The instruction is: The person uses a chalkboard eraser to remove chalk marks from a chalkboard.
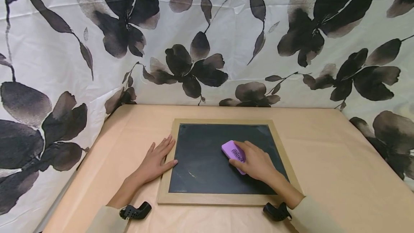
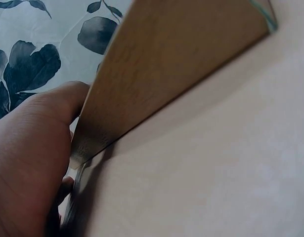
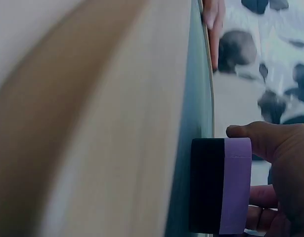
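Observation:
A wood-framed chalkboard [image 1: 203, 175] lies flat, with a faint yellowish chalk mark low on its left half. My right hand [image 1: 258, 163] grips a purple chalkboard eraser [image 1: 233, 150] on the board, right of its middle. In the right wrist view, the eraser [image 3: 236, 187] shows a dark felt side against the board and a purple back between thumb and fingers. At the frame's left edge rests my left hand [image 1: 155, 161], fingers extended and thumb lying over the wood. The left wrist view shows that hand [image 2: 38, 148] against the frame's side [image 2: 156, 54]; its fingertips are mostly hidden there.
The board lies on a table with a tan cover [image 1: 339, 161]. Behind and beside the table hangs a white cloth [image 1: 239, 46] with dark flowers. Each wrist wears a black camera band, such as the left one [image 1: 136, 211].

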Demonstrator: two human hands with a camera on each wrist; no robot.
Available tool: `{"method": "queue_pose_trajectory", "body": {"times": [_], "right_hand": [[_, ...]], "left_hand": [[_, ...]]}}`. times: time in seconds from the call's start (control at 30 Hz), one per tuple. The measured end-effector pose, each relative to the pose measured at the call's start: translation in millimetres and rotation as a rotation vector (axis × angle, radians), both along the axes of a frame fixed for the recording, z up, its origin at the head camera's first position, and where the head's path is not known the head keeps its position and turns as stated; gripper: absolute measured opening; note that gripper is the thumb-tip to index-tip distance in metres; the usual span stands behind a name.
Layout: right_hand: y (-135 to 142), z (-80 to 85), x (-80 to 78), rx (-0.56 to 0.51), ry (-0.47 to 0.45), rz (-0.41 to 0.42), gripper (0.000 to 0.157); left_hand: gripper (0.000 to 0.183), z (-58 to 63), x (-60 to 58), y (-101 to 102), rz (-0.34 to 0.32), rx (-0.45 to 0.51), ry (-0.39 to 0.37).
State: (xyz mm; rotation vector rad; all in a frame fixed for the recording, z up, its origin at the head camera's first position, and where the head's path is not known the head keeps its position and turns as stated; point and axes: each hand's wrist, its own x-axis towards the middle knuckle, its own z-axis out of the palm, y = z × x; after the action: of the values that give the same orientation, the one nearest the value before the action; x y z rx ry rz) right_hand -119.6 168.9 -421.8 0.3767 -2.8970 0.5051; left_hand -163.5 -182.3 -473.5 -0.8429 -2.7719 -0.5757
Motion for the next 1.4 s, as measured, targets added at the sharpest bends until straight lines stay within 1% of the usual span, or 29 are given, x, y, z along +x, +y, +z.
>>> {"method": "queue_pose_trajectory", "body": {"times": [0.17, 0.3, 0.47, 0.6, 0.73, 0.9, 1.1, 1.23, 1.4], "right_hand": [[39.1, -2.8, 0.4, -0.017, 0.030, -0.041, 0.069], [59.6, -2.6, 5.4, -0.013, 0.004, -0.101, 0.072], [71.2, -1.4, 17.7, 0.003, -0.010, -0.174, 0.074], [69.6, -3.7, 27.9, -0.004, 0.014, -0.181, 0.072], [60.7, -7.1, 31.4, -0.011, 0.066, -0.175, 0.070], [37.0, -7.8, 26.8, -0.029, 0.120, -0.151, 0.068], [-3.4, -6.6, 15.5, -0.024, 0.115, -0.136, 0.069], [-31.2, -5.2, 7.1, 0.001, 0.113, -0.083, 0.069], [-58.1, -1.6, 2.3, 0.043, 0.091, 0.005, 0.068]], "left_hand": [[0.076, -1.7, -0.3, -1.1, -0.005, 0.003, 0.003], [0.076, -2.1, 0.4, -3.2, -0.021, 0.012, -0.001], [0.076, -1.9, 1.6, -3.2, -0.035, 0.024, -0.019], [0.076, -1.3, 2.1, -4.7, -0.027, 0.012, -0.019], [0.076, 1.1, 1.5, -7.7, -0.025, 0.004, -0.010], [0.077, 3.9, 0.1, -11.4, -0.015, -0.005, -0.019], [0.076, 2.9, -1.4, -10.9, -0.019, 0.003, -0.029], [0.076, 0.2, -2.8, -9.3, -0.026, 0.004, -0.018], [0.070, -2.7, -3.6, -5.5, -0.040, 0.003, -0.008]]}}
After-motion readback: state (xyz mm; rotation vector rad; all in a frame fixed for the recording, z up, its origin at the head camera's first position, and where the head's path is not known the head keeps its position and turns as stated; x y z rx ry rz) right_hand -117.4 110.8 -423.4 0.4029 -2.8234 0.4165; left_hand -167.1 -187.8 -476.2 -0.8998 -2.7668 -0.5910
